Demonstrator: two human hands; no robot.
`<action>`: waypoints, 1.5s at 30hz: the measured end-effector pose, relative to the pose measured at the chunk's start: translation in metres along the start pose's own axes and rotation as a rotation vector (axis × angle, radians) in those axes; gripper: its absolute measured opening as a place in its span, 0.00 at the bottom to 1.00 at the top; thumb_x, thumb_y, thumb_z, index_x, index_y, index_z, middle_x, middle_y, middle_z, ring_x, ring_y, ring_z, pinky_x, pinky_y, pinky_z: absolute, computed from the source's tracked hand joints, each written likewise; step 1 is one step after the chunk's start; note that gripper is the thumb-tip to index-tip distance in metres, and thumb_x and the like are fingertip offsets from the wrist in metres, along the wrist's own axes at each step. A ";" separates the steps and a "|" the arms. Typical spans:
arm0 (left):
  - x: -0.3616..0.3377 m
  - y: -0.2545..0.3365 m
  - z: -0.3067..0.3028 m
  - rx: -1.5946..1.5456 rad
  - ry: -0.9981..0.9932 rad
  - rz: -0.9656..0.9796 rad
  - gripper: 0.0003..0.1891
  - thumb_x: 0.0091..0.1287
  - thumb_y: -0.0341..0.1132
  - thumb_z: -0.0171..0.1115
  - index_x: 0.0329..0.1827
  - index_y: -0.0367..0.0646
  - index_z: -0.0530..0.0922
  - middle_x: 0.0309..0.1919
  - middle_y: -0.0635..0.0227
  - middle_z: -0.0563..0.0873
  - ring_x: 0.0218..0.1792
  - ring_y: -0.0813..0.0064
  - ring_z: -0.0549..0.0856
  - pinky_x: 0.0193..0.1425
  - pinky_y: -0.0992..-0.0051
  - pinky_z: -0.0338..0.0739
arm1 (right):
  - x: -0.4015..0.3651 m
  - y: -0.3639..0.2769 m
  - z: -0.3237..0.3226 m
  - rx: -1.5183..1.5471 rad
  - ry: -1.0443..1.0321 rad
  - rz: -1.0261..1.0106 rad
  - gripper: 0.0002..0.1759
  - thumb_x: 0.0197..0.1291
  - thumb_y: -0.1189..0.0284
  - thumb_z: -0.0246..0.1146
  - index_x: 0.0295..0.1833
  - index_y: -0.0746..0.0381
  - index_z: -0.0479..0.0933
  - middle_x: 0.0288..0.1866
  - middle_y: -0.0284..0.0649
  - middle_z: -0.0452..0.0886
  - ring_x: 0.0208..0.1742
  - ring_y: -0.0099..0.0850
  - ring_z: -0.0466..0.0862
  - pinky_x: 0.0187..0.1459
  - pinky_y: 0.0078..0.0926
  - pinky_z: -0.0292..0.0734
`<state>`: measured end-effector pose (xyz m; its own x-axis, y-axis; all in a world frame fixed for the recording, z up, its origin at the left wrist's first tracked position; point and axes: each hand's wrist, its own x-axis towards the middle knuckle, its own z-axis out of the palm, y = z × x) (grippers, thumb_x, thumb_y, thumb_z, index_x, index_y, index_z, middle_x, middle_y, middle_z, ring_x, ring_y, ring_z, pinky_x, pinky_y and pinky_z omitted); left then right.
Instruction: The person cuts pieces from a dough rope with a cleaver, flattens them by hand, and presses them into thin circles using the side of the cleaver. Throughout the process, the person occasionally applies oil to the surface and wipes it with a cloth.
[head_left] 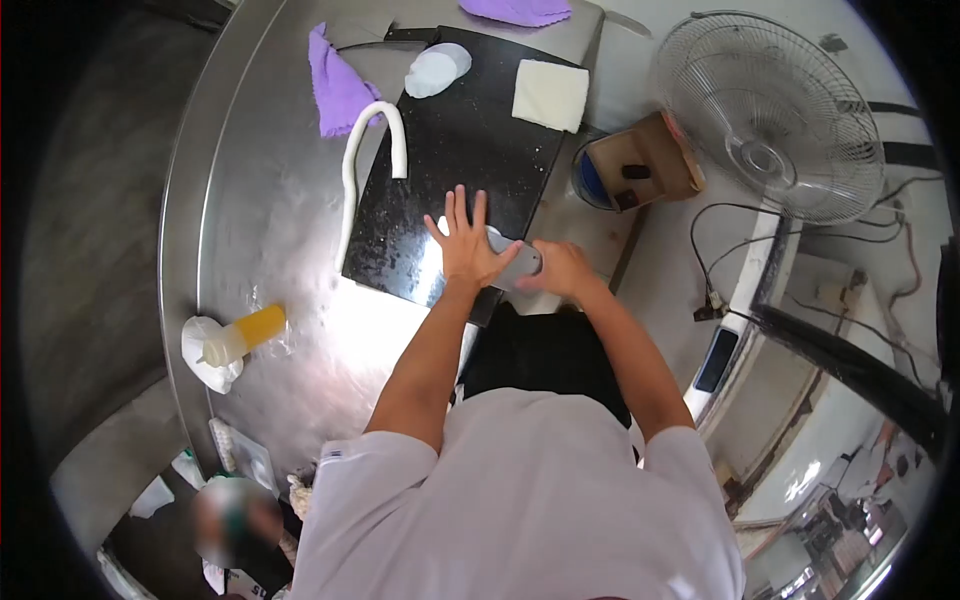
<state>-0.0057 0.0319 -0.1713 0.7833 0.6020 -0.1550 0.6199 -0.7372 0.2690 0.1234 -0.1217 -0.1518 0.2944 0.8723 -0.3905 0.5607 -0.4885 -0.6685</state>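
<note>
On the black board [490,130], my left hand [465,248] lies flat with its fingers spread. A bit of something white, possibly dough, shows beside its fingers; the rest is hidden under the hand. My right hand [562,270] is closed around the end of a flat grey blade, which looks like a dough scraper [522,262]. The left thumb reaches onto or just over this blade. A long white dough rope [350,180] hooks over the board's left edge and trails onto the steel table. Thin white round pieces [435,72] overlap at the board's far end.
A cream square [550,96] and purple cloths [342,85] lie toward the back. A bottle of yellow liquid [250,332] rests on its side at left. To the right are a cardboard box [645,160], a fan [770,115] and cables. Another person [240,525] is lower left.
</note>
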 end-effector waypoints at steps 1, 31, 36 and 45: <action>0.004 0.000 0.001 0.033 0.024 -0.004 0.56 0.53 0.71 0.68 0.84 0.58 0.57 0.85 0.56 0.50 0.85 0.48 0.45 0.75 0.22 0.37 | -0.001 -0.002 -0.001 -0.056 0.007 0.030 0.33 0.43 0.52 0.82 0.43 0.67 0.79 0.40 0.57 0.86 0.45 0.57 0.86 0.48 0.48 0.80; 0.081 -0.004 -0.014 0.146 -0.068 0.511 0.59 0.51 0.73 0.67 0.86 0.64 0.53 0.86 0.55 0.48 0.84 0.39 0.43 0.76 0.22 0.37 | 0.009 0.001 0.020 0.081 0.118 0.140 0.48 0.42 0.46 0.82 0.57 0.69 0.70 0.44 0.65 0.85 0.47 0.63 0.86 0.49 0.54 0.82; 0.070 0.007 -0.016 0.145 -0.263 0.604 0.58 0.48 0.73 0.68 0.85 0.67 0.57 0.86 0.59 0.50 0.84 0.41 0.45 0.72 0.18 0.42 | -0.015 0.014 0.053 0.154 0.216 0.110 0.49 0.42 0.43 0.81 0.57 0.69 0.70 0.42 0.66 0.84 0.47 0.63 0.86 0.49 0.55 0.81; 0.112 -0.002 -0.021 0.127 -0.053 0.612 0.56 0.52 0.71 0.68 0.85 0.68 0.56 0.86 0.57 0.50 0.83 0.41 0.48 0.73 0.19 0.39 | 0.026 0.009 0.008 0.080 0.136 0.084 0.49 0.44 0.47 0.81 0.59 0.71 0.67 0.42 0.64 0.84 0.45 0.64 0.86 0.49 0.52 0.83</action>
<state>0.0801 0.1074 -0.1689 0.9974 0.0461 -0.0562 0.0570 -0.9762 0.2095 0.1297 -0.1041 -0.1735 0.4427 0.8208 -0.3610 0.4683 -0.5550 -0.6876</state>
